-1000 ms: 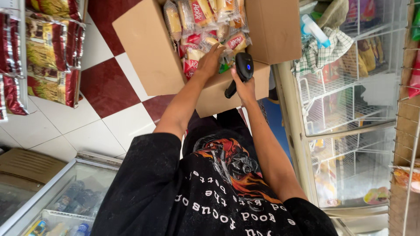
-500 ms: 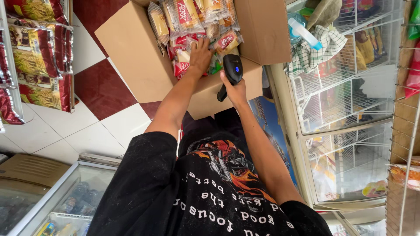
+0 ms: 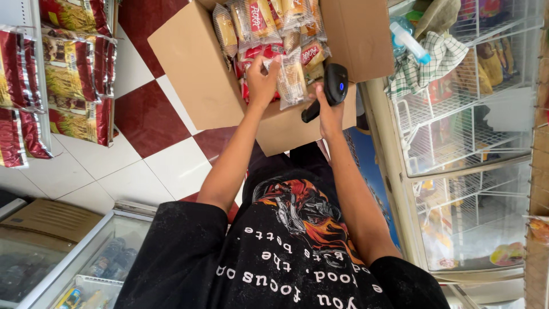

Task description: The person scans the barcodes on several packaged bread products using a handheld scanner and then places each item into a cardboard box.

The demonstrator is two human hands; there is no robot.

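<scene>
Cardboard box [image 3: 194, 74]: brown, flaps open, right in front of me over the red and white floor tiles [image 3: 148, 114]; it is packed with clear-wrapped snack packets [image 3: 257, 17].
Left hand [image 3: 262, 80]: closed around one snack packet [image 3: 291, 80], fingers curled over its near end, holding it up at the box's near edge.
Right hand [image 3: 329, 111]: gripping the handle of a black handheld scanner [image 3: 335, 84], whose head, with a small blue light, sits just beside the packet.
Packet in hand: upright at the near rim of the box, between my two hands, and touching the heap behind it.
Progress, as I judge it: one packet is up at the scanner, and the box looks close to full, so most of the packets are yet to be handled. I see none set out apart from the box.
Right side: a white wire rack [image 3: 474, 131] with a checked cloth [image 3: 429, 63] and a spray bottle [image 3: 409, 40] on top.
Left side: red and yellow bags [image 3: 74, 68] hang in rows; a glass-topped freezer [image 3: 68, 257] stands by my left shoulder.
</scene>
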